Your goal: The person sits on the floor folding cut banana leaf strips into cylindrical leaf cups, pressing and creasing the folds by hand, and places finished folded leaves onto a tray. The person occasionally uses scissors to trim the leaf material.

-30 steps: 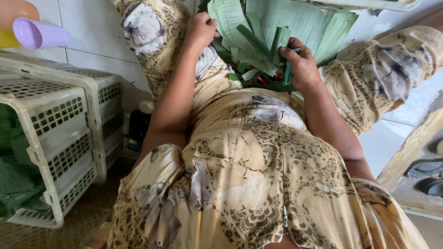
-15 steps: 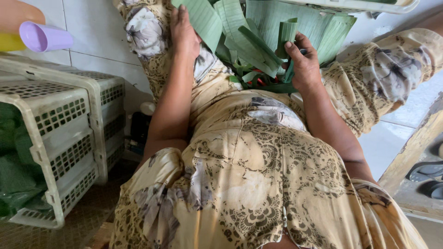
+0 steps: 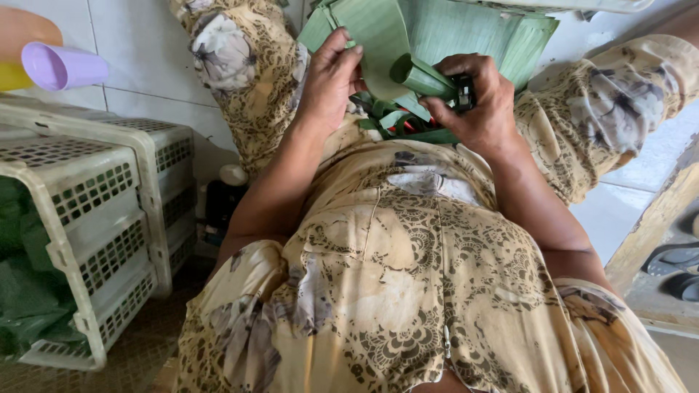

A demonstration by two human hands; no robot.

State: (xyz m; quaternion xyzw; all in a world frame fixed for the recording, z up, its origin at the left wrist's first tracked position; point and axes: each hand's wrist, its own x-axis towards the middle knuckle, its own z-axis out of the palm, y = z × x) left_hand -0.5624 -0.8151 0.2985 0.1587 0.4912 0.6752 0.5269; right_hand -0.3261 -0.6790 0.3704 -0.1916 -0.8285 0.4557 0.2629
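Up top, left hand [image 3: 331,76] pinching the edge of a flat banana leaf strip [image 3: 378,36]; right hand [image 3: 473,98] closed around a rolled green leaf piece [image 3: 422,78], a dark object partly hidden in the fingers. Both over a leaf pile [image 3: 466,29] above the lap. Off left, cream slatted crates [image 3: 102,218], lilac cup [image 3: 62,65].

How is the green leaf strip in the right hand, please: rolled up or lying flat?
Rolled up: the leaf strip forms a tube with an open round end, gripped by the right hand.

Soft even daylight — sharp, edges slightly warped.
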